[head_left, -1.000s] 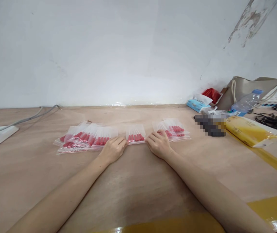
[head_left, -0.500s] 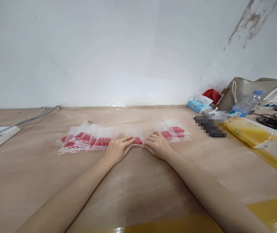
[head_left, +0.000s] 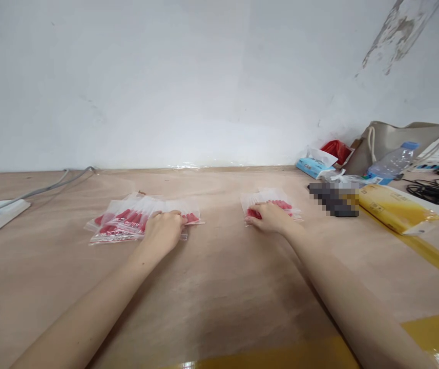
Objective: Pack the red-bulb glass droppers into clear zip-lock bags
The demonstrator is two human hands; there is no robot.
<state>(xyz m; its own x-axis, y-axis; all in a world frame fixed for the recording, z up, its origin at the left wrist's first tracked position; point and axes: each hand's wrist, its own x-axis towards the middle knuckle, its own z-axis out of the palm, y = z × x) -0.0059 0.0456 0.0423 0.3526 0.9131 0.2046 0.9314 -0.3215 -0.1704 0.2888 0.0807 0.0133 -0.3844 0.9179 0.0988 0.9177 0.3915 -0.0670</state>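
Clear zip-lock bags with several red stick-like pieces inside lie in two overlapping piles. My left hand (head_left: 163,229) is over the right end of the left pile (head_left: 123,220). Its fingers are curled on a bag (head_left: 191,217) that sticks out to the right, lapping the pile. My right hand (head_left: 271,216) rests at the front left of the right pile (head_left: 280,197), thumb and fingers closing on the upper bag's near edge. Both palms face down and hide parts of the bags beneath.
A brown tabletop (head_left: 219,266) runs back to a white wall. To the right are a yellow packet (head_left: 396,207), a blurred dark object (head_left: 332,200), a bottle (head_left: 394,161), a tissue pack (head_left: 315,166), a grey bag and black cables. A power strip (head_left: 0,220) sits far left.
My left hand has slid left, and the single bag from the middle now overlaps the left pile. My right hand has moved right, away from that bag, onto the right pile.
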